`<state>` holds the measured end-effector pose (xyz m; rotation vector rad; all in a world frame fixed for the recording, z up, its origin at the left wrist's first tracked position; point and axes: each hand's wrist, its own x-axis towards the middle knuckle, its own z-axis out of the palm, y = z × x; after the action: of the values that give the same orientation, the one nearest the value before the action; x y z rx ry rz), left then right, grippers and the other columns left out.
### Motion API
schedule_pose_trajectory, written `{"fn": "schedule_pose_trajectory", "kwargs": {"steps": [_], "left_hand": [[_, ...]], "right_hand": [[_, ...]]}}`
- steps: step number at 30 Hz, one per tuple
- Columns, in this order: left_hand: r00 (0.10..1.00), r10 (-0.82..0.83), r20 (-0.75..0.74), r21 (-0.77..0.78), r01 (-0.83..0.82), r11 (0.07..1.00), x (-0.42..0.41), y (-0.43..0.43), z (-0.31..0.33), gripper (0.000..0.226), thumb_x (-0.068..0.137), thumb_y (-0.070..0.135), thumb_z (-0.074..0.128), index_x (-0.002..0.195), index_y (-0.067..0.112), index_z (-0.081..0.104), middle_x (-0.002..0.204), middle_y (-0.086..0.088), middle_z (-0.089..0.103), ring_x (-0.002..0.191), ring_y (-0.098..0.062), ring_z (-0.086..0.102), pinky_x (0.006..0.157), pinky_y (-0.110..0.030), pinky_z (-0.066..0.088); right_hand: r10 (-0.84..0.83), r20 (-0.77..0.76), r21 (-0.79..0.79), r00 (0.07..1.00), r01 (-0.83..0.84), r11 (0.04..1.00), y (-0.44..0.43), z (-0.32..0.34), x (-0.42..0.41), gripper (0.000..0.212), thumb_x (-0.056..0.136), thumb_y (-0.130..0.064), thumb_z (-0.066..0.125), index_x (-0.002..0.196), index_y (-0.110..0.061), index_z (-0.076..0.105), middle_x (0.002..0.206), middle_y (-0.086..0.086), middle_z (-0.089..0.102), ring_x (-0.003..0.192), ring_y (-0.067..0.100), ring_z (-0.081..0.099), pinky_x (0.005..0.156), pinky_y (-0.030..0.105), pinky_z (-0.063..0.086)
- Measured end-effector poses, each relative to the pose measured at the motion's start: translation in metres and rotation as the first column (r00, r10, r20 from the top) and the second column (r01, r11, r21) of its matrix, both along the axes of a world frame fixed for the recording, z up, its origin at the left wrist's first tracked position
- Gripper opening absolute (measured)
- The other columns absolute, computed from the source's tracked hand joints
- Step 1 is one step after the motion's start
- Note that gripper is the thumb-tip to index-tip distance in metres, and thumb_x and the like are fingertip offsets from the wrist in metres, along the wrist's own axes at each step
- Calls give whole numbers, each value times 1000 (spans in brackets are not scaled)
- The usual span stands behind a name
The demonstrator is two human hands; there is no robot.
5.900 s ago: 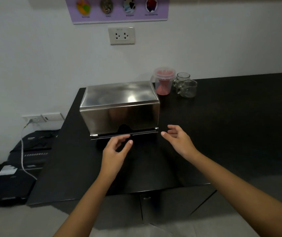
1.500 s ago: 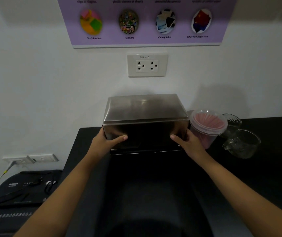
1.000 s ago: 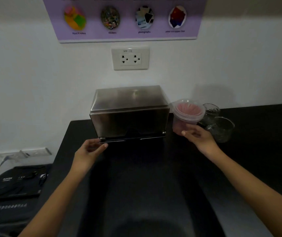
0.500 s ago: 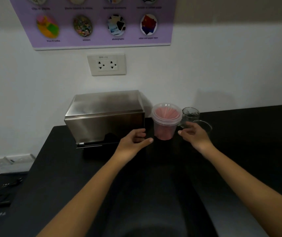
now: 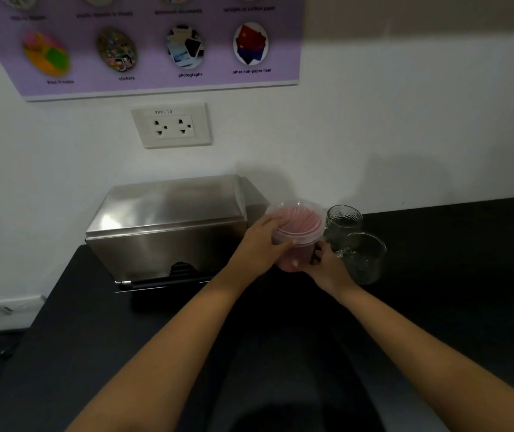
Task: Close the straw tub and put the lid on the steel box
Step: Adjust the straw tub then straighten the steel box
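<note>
Tub [image 5: 298, 227]: round clear plastic, pink straws inside, clear lid [image 5: 296, 218] on top, just right of the box [image 5: 168, 229]. My left hand [image 5: 257, 247] curls around its rim; my right hand [image 5: 324, 265] grips its lower wall. Box: brushed steel, rectangular, lidded. Two glass jars [image 5: 354, 244] right of the tub. Black counter [image 5: 452, 275], white wall.

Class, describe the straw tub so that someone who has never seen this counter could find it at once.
Start at the steel box against the wall on the black counter. Just right of it, between the box and two clear glass jars, stands the straw tub, held by both hands. It alone is pink inside, under a clear lid.
</note>
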<state>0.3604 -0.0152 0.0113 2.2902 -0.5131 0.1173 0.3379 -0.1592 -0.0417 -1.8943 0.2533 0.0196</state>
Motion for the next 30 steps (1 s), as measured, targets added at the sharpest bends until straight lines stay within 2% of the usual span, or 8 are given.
{"fn": "schedule_pose_trajectory", "kwargs": {"steps": [4,12,16,18,24,26,28,30], "left_hand": [[999,3,38,63,-5,998,6,0,-8,38,82,11,66,119,1,60,132,-14,55,126,-23,47,101,-9,19],[998,3,63,177,-14,984,14,-6,-3,31,86,9,58,116,-1,61,128,-16,56,120,-28,51,105,-27,31],[998,35,59,151,-44,988,14,-9,-1,29,87,8,57,114,-2,62,125,-17,57,117,-29,52,104,-31,36],[997,52,64,152,-61,986,14,-10,-2,29,87,8,56,113,-3,62,124,-18,57,116,-30,52,104,-33,37],[995,77,60,152,-85,985,15,-12,-2,29,88,7,55,114,-3,61,125,-18,56,117,-30,51,104,-32,36],[994,92,56,112,-98,989,13,-12,-1,31,87,7,56,117,-2,60,126,-18,56,117,-30,52,103,-30,36],[992,110,60,62,-114,992,9,-14,4,34,86,9,57,119,-1,59,127,-17,56,117,-29,52,102,-29,35],[991,118,58,10,-118,993,3,-14,10,36,86,10,58,120,1,58,128,-16,56,119,-27,51,102,-27,34]], "right_hand": [[-19,15,13,1000,19,1000,3,-2,5,62,75,-7,72,129,-2,41,122,15,59,111,29,57,100,43,43],[-30,55,6,998,30,1000,7,-6,17,63,74,-6,72,128,-2,42,123,19,59,111,32,58,100,45,43],[-49,52,14,997,49,999,6,-6,22,59,73,1,70,125,1,43,120,23,59,109,36,58,99,47,44],[-49,57,5,997,49,999,6,-8,24,59,72,-1,72,124,0,44,118,23,60,107,36,59,98,50,44],[-32,68,1,997,32,999,6,-11,30,62,71,-7,74,126,-4,45,118,18,62,106,32,61,96,45,46],[-28,63,3,998,28,1000,7,-11,30,62,72,-8,74,127,-5,45,119,17,62,108,32,61,95,39,47],[-21,50,-28,999,23,999,9,-8,25,63,75,-12,72,130,-6,42,119,15,62,110,29,60,86,23,43],[-24,32,-44,999,26,999,10,-5,18,63,79,-15,69,133,-6,38,122,14,61,112,28,58,82,18,37]]}}
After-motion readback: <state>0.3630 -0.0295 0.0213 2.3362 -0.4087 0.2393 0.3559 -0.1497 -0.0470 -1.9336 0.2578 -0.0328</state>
